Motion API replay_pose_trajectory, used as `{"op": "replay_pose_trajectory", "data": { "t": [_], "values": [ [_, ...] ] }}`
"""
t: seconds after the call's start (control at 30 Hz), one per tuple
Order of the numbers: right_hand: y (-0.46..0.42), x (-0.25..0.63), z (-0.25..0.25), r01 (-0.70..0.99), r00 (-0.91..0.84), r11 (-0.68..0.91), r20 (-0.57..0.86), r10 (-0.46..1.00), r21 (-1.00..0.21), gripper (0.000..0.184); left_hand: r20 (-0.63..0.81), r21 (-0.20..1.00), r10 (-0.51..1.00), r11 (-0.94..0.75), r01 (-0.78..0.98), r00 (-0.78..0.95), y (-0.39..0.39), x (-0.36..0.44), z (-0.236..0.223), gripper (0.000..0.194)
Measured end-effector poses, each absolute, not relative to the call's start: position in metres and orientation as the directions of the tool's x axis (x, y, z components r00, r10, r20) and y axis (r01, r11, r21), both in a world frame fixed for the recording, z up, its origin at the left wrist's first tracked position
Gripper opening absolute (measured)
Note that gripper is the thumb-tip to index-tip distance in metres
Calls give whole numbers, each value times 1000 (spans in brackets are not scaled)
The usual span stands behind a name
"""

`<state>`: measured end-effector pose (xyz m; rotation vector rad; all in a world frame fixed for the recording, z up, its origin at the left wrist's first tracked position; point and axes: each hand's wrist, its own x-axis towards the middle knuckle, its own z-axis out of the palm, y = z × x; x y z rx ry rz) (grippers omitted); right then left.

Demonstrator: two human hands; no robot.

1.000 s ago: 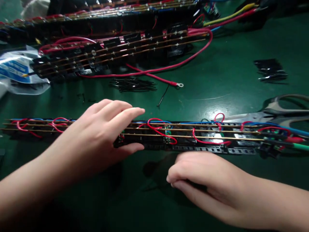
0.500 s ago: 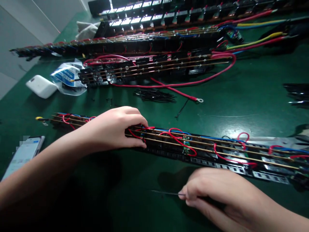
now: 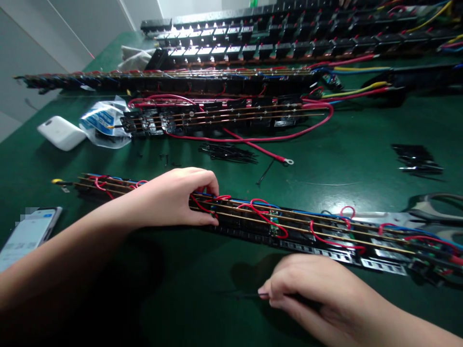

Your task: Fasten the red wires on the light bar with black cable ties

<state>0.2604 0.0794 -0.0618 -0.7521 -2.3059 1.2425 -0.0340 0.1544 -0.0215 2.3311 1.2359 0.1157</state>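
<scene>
The right hand has its fingertips pinched together on a thin black cable tie. Just beyond, a long red-and-blue-wired circuit strip lies on the green table, the left hand clamped across it. Scissors lie behind its right end; farther back, a pile of ties.

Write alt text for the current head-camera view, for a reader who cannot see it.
A person's left hand holds a long black wired strip on a green table, while the right hand pinches a thin dark strand on the near side. Scissors lie behind the strip's right end; more wired strips lie farther back.
</scene>
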Motion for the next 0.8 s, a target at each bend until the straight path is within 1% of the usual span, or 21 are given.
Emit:
{"op": "replay_pose_trajectory", "data": {
  "t": [0.13, 0.27, 0.37, 0.4, 0.43, 0.47, 0.5, 0.53, 0.57, 0.6, 0.67, 0.73, 0.8],
  "values": [
    [80, 259, -58, 268, -764, 450, 97, 638, -852, 18, -125, 476, 783, -491, 729, 609, 153, -33, -21, 27],
    [80, 258, -53, 262, -777, 471, 105, 620, -842, 16, -102, 461, 787, -505, 730, 609, 154, -36, -25, 27],
    [78, 260, -53, 241, -750, 543, 201, 630, -804, 15, -103, 451, 777, -521, 725, 621, 155, -39, -28, 29],
    [77, 262, -54, 236, -731, 582, 252, 634, -778, 16, -70, 441, 771, -546, 712, 634, 154, -39, -27, 33],
    [75, 263, -55, 238, -712, 625, 305, 633, -743, 18, -7, 414, 761, -588, 695, 649, 151, -38, -26, 37],
    [74, 265, -56, 241, -692, 666, 356, 628, -705, 20, 80, 369, 740, -645, 670, 668, 147, -36, -23, 42],
    [74, 266, -58, 253, -675, 701, 398, 621, -667, 22, 186, 298, 710, -700, 649, 679, 141, -31, -20, 45],
    [73, 267, -59, 262, -660, 726, 431, 615, -636, 23, 287, 204, 651, -758, 620, 702, 133, -26, -17, 42],
    [73, 268, -60, 264, -646, 740, 456, 612, -619, 23, 353, 131, 586, -803, 582, 729, 124, -19, -15, 39],
    [73, 268, -60, 261, -634, 742, 470, 614, -617, 22, 402, 99, 541, -828, 552, 739, 115, -11, -14, 32],
    [74, 268, -61, 233, -623, 731, 479, 618, -641, 22, 395, 89, 517, -844, 529, 759, 98, 3, -16, 18],
    [75, 266, -60, 191, -614, 710, 481, 625, -678, 23, 392, 120, 524, -844, 523, 756, 85, 15, -24, 15],
    [75, 264, -59, 162, -592, 678, 479, 648, -717, 22, 373, 187, 527, -849, 495, 764, 80, 21, -33, 19]
  ]
}}
